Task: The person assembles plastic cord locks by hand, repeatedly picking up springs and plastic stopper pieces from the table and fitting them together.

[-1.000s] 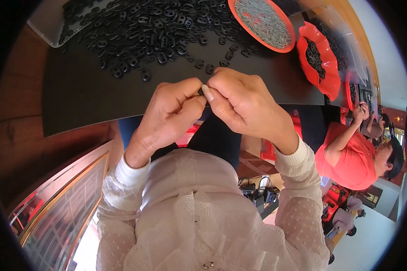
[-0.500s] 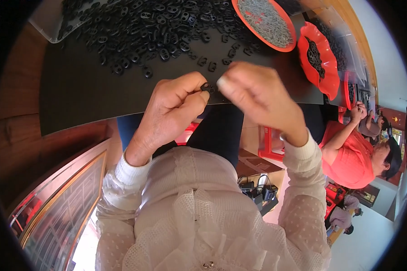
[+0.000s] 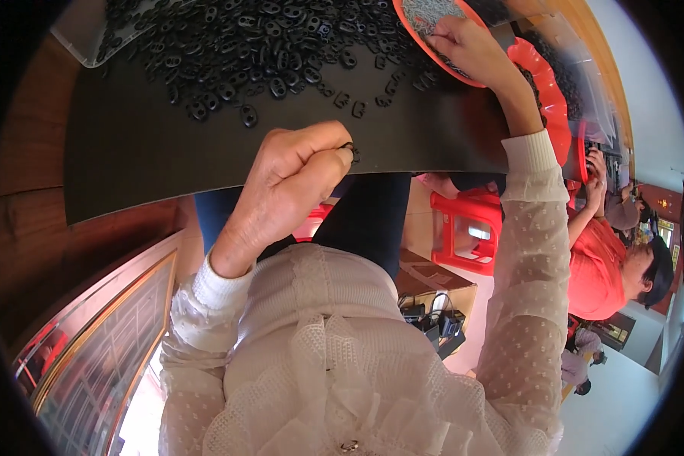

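Observation:
Above the near edge of the dark table, my left hand [image 3: 296,171] pinches a small black plastic cord-lock piece [image 3: 354,152] between thumb and forefinger. Most of that piece is hidden by the fingers. My right hand [image 3: 467,49] reaches to the far right, over an orange-red plate [image 3: 404,19] of thin grey metal pieces [image 3: 427,9] that look like small springs. Its fingertips are drawn together down among them. What they pinch, if anything, is too small to make out. Beyond my left hand lies a wide heap of black two-hole cord locks [image 3: 258,45].
A wavy-rimmed red dish [image 3: 558,121] of small dark parts stands right of the plate. A clear plastic bin [image 3: 76,45] sits far left. At right, a person in a red shirt [image 3: 604,266] works at the table. A red stool [image 3: 463,258] and cardboard box [image 3: 460,296] stand below.
My right hand has gone from beside the left hand out to the plate of grey metal pieces. My left hand stays in place, holding the black piece.

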A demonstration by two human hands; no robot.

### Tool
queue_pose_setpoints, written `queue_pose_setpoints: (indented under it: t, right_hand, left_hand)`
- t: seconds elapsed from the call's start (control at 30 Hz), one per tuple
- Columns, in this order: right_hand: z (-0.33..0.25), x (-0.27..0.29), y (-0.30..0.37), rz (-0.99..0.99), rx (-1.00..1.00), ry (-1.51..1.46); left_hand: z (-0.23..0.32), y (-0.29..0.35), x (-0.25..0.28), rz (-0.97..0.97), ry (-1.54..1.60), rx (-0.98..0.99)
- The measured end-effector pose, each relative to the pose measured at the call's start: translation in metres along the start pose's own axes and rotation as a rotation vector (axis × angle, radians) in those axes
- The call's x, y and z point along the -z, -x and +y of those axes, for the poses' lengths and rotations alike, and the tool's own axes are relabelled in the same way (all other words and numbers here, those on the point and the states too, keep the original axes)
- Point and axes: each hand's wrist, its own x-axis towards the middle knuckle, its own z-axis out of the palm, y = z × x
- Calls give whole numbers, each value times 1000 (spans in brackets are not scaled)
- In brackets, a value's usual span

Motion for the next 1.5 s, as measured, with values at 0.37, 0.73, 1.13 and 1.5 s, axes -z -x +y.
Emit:
queue_pose_setpoints:
  t: [0.37, 0.73, 1.13, 1.5]
  right_hand:
    - [1, 9, -3, 225, 24, -102]
    - [-23, 17, 6, 195, -207, -460]
    - [-35, 7, 19, 393, 30, -475]
    - [-147, -11, 82, 89, 137, -1026]
  left_hand:
    - [-4, -2, 2, -18, -22, -24]
    - [-3, -1, 0, 1, -5, -18]
    - [-1, -1, -2, 26, -12, -1]
    - [-8, 1, 1, -8, -1, -8]
